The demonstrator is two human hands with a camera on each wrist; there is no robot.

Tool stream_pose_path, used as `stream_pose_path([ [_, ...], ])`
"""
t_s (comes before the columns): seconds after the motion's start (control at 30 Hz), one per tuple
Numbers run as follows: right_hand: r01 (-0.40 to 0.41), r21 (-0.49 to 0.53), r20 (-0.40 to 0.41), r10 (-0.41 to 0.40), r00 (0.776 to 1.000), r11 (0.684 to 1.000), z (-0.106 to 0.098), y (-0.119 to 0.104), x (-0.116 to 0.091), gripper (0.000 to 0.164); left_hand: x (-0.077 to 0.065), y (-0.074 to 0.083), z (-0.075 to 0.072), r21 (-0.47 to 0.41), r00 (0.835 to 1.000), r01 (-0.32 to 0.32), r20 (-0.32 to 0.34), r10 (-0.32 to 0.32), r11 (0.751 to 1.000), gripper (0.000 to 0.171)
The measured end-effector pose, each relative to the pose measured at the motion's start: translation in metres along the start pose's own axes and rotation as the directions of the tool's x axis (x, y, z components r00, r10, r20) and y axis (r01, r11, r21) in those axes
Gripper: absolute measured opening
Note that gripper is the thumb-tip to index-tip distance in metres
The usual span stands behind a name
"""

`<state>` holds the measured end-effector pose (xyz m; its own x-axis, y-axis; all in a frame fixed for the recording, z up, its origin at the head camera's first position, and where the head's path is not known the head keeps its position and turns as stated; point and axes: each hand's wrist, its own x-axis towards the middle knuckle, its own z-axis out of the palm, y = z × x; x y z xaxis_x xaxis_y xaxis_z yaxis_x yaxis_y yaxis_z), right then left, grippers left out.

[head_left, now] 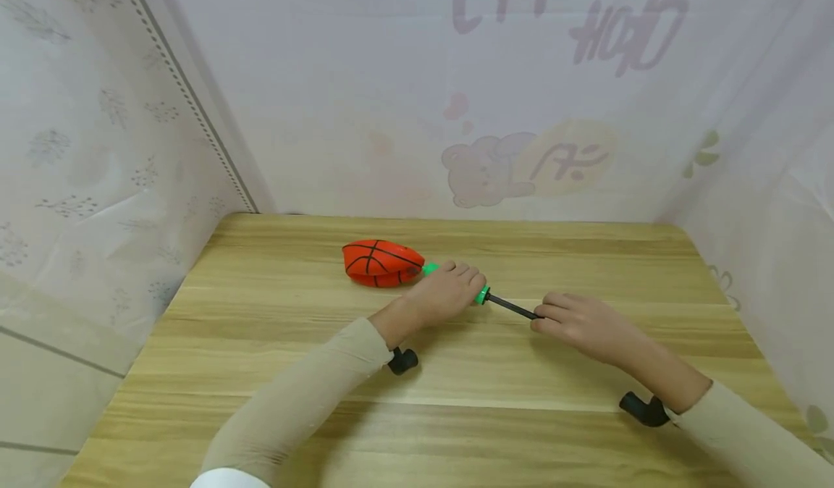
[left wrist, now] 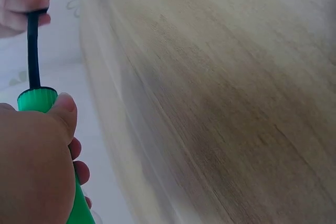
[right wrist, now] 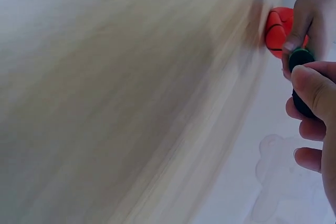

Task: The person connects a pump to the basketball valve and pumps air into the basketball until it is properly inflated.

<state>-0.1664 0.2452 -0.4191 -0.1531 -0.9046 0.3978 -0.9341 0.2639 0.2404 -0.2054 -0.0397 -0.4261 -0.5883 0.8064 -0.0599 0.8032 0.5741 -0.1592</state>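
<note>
A half-collapsed orange-red basketball (head_left: 381, 262) with black lines lies at the middle of the table, its right end against a green hand pump (head_left: 482, 296). My left hand (head_left: 446, 292) is wrapped around the pump's green barrel, thumb along its collar in the left wrist view. From the barrel a black rod (head_left: 511, 305) sticks out to the right. At the rod's far end, my right hand (head_left: 583, 325) grips the black handle (right wrist: 302, 59) between thumb and fingers. The joint between pump and ball is partly hidden behind the left hand.
The wood-grain table (head_left: 469, 437) reaches back to a pale printed curtain (head_left: 365, 97), with more curtain at both sides. Black wrist-worn pieces (head_left: 404, 361) show beneath each forearm.
</note>
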Motion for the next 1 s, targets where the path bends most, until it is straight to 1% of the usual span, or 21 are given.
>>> stream_pose_path([
  [0.1,0.003,0.015,0.012,-0.003,1.000,1.000,0.008,0.003,0.012,0.051,0.000,0.001,0.000,0.013,1.000,0.004,-0.017,-0.004,1.000,0.031],
  [0.17,-0.008,0.025,0.023,0.008,1.000,1.000,0.014,0.005,0.019,0.052,-0.001,0.001,0.001,0.023,1.000,0.008,-0.027,-0.008,1.000,0.032],
  [0.23,-0.024,0.030,0.034,0.023,0.999,0.999,0.020,0.007,0.026,0.041,-0.001,0.001,0.001,0.031,0.999,0.012,-0.033,-0.011,0.999,0.032],
  [0.33,-0.040,0.038,0.046,0.038,0.998,0.998,0.027,0.009,0.034,0.012,-0.001,0.002,0.003,0.049,0.999,0.014,-0.046,-0.011,0.999,0.031],
  [0.37,-0.042,0.041,0.045,0.040,0.998,0.998,0.030,0.010,0.037,0.009,-0.001,0.002,0.003,0.058,0.999,0.012,-0.051,-0.009,0.998,0.031],
  [0.4,-0.041,0.042,0.039,0.040,0.998,0.998,0.032,0.010,0.040,0.015,-0.001,0.002,0.004,0.069,0.999,0.010,-0.053,-0.006,0.998,0.030],
  [0.47,-0.032,0.041,0.018,0.031,0.999,0.999,0.036,0.011,0.044,0.021,-0.001,0.002,0.005,0.084,0.999,0.003,-0.053,0.002,0.996,0.029],
  [0.6,-0.022,0.053,-0.019,0.023,1.000,0.998,0.039,0.012,0.047,0.017,-0.002,0.001,0.004,0.059,0.999,0.001,-0.041,0.002,0.998,0.025],
  [0.7,-0.033,0.063,-0.016,0.034,0.999,0.998,0.039,0.011,0.044,0.015,-0.002,-0.001,0.003,0.030,0.999,0.009,-0.035,-0.008,0.999,0.024],
  [0.77,-0.037,0.064,-0.009,0.037,0.999,0.997,0.037,0.010,0.040,0.014,-0.002,-0.003,0.002,0.032,0.999,0.014,-0.035,-0.013,0.999,0.024],
  [0.83,-0.034,0.058,-0.009,0.034,0.999,0.998,0.034,0.009,0.035,0.008,-0.002,-0.004,0.002,0.035,0.999,0.014,-0.035,-0.013,0.999,0.026],
  [0.87,-0.030,0.055,-0.013,0.030,0.999,0.998,0.032,0.008,0.031,0.014,-0.002,-0.004,0.002,0.040,0.999,0.011,-0.037,-0.010,0.999,0.026],
  [1.0,-0.018,0.036,-0.056,0.020,0.998,0.999,0.020,0.004,0.016,0.045,-0.003,-0.004,0.001,0.027,0.999,0.003,-0.052,-0.002,1.000,0.025],
])
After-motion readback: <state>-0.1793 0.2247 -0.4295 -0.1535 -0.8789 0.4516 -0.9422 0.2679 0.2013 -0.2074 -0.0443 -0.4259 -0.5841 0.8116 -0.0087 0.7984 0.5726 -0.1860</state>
